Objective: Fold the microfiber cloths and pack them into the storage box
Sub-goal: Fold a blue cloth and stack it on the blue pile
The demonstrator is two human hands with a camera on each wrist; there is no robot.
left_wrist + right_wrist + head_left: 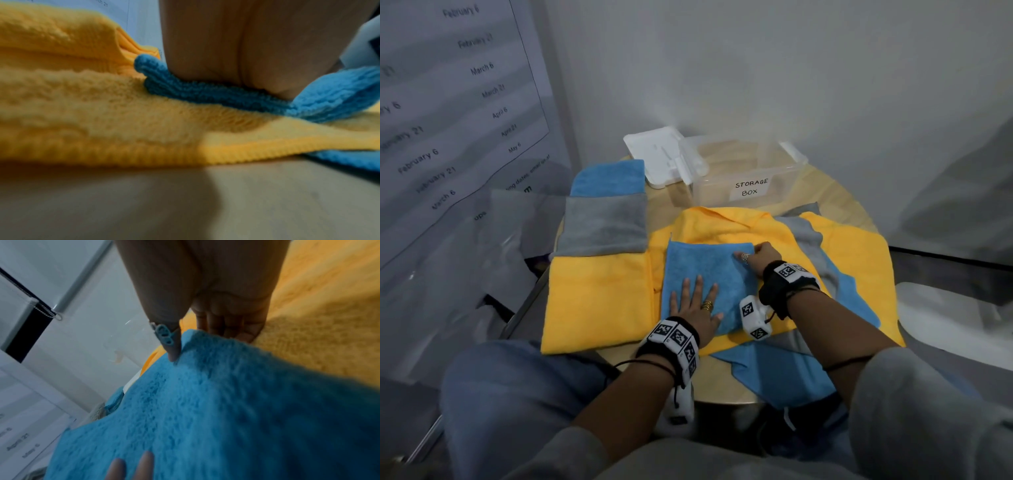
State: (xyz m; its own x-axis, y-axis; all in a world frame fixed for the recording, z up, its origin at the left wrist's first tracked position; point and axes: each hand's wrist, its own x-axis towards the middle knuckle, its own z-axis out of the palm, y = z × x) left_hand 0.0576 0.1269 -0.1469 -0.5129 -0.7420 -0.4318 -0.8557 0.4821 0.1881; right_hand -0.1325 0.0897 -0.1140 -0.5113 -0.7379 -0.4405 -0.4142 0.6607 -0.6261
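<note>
At frame centre the left hand (697, 305) presses flat, fingers spread, on the folded blue cloth (709, 270) while the right hand (765, 257) pinches its upper-right corner.

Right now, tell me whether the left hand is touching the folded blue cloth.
Touching. The head view shows the left hand lying flat with fingers spread on the folded blue cloth; the left wrist view shows the palm pressing into its edge.
</note>
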